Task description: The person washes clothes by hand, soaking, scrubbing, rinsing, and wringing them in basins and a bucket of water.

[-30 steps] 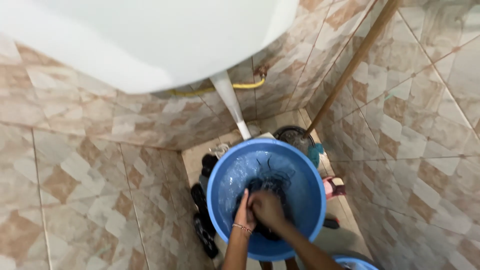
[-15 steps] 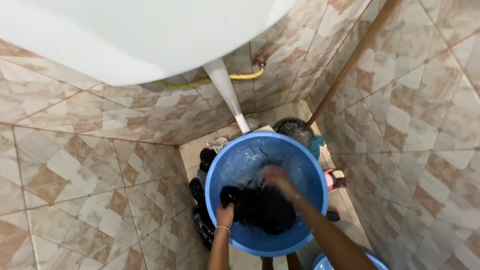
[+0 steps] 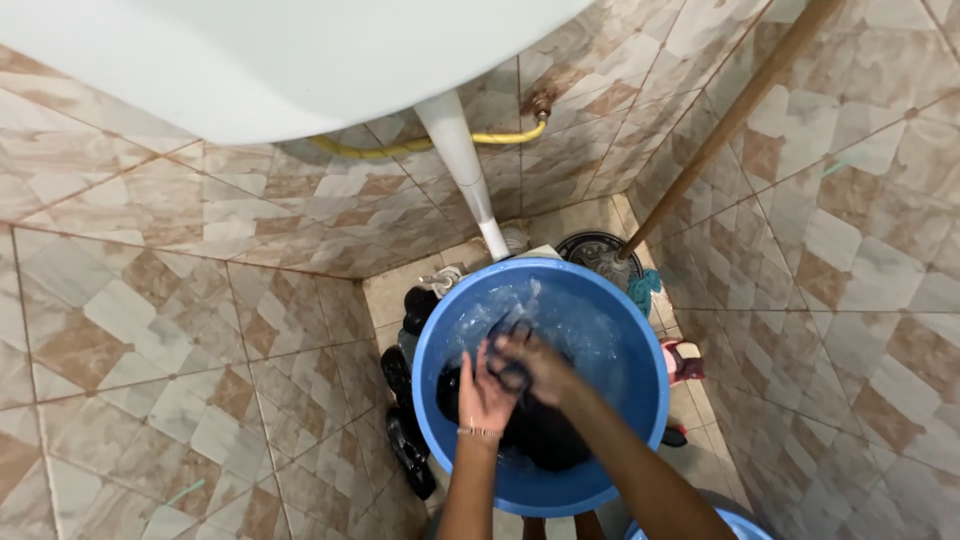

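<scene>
A round blue basin stands on the tiled floor, holding soapy water and a wet black garment. My left hand and my right hand meet above the water near the basin's middle. Both grip a bunched part of the black garment between them, and a strap loop shows at the fingers. A thin bracelet sits on my left wrist. The rest of the garment lies under my forearms in the water.
A white sink bowl overhangs at the top, with its white drain pipe and a yellow hose behind. A wooden pole leans in the right corner. Dark footwear lies left of the basin; a second blue basin rim shows at the bottom.
My hands were spread apart on the garment half a second ago; they have come together again over the basin's middle, lifting a bunched part of the cloth.
</scene>
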